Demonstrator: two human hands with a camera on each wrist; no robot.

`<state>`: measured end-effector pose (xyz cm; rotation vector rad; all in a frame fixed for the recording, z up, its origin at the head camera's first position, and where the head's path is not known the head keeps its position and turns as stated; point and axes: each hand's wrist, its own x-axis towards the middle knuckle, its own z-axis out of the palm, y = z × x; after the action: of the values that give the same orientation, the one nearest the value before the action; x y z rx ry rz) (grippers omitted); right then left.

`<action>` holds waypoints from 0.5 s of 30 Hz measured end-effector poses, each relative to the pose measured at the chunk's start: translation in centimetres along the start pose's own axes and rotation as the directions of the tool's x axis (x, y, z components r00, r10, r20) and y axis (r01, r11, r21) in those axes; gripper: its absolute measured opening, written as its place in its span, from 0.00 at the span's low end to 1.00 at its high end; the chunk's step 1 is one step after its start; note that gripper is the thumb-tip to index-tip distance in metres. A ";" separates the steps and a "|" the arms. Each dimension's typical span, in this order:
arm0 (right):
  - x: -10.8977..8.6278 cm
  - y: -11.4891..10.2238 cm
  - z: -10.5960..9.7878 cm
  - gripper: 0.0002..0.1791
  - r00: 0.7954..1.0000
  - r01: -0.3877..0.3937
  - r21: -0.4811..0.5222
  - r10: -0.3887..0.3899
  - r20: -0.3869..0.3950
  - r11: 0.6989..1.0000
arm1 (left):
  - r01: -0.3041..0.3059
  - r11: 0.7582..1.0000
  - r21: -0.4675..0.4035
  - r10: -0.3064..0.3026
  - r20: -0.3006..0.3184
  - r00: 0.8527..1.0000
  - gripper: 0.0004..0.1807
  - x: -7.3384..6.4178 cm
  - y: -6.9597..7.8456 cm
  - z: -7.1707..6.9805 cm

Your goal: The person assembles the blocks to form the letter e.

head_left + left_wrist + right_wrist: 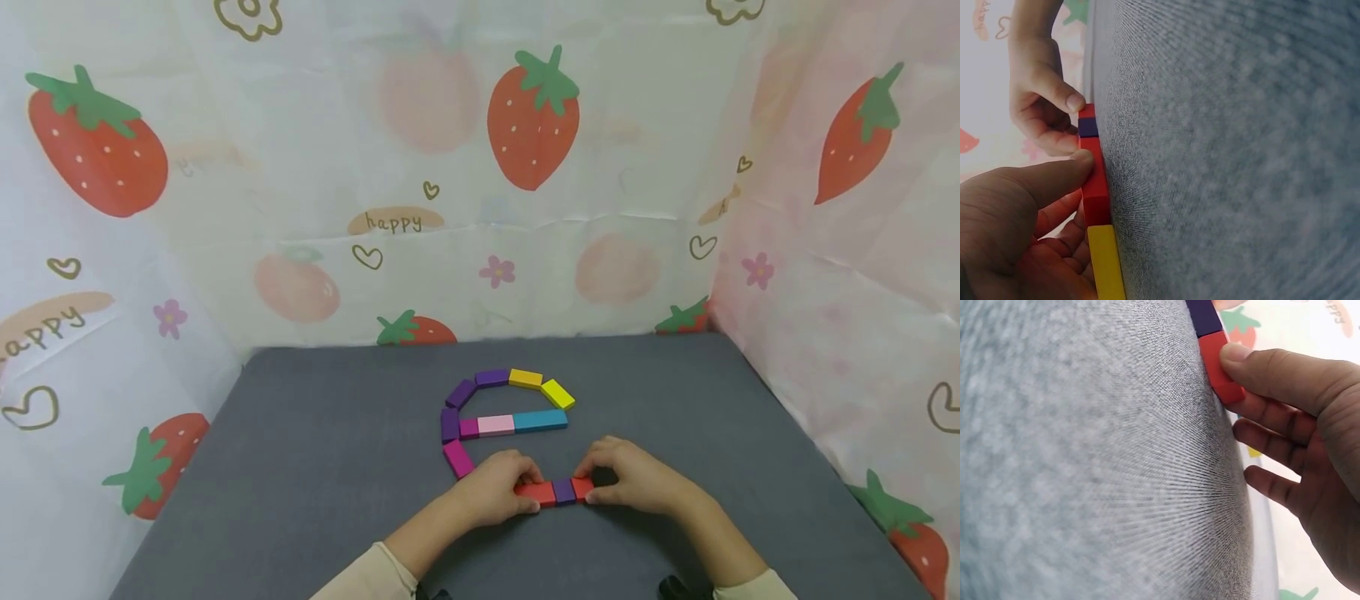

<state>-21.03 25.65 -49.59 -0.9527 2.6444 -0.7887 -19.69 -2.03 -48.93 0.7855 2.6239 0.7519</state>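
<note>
On the grey cloth, my left hand (489, 492) grips a longer red block (537, 493) between thumb and fingers. My right hand (639, 477) pinches a shorter red block (1213, 359) at the right end of the same row. Between the two red pieces sits a small purple block (564, 492), in line with both. In the left wrist view, a yellow block (1106, 262) adjoins the longer red one at its other end; my left hand hides it from the head view.
Beyond my hands, blocks form an "e"-like outline: a magenta block (458, 459), several purple blocks (450, 425) and yellow ones (558, 394) curve round. A bar of small magenta (468, 428), pink (496, 426) and blue (540, 421) blocks crosses it. Strawberry-print sheets (465, 183) enclose the table.
</note>
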 end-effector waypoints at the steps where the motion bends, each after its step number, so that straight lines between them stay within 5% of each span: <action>1: 0.0 0.0 0.0 0.14 1.000 0.001 -0.002 -0.001 0.001 1.000 | 0.000 1.000 -0.002 0.000 0.002 1.000 0.13 0.0 0.0 0.0; 15: 0.4 -0.2 -0.2 0.14 0.999 -0.018 -0.033 0.019 0.028 0.999 | -0.008 1.000 -0.010 0.008 -0.003 1.000 0.13 0.4 -0.5 0.3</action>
<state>-21.27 25.34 -49.34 -0.9387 2.6458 -0.7253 -20.11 -2.09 -49.52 0.7928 2.6186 0.7685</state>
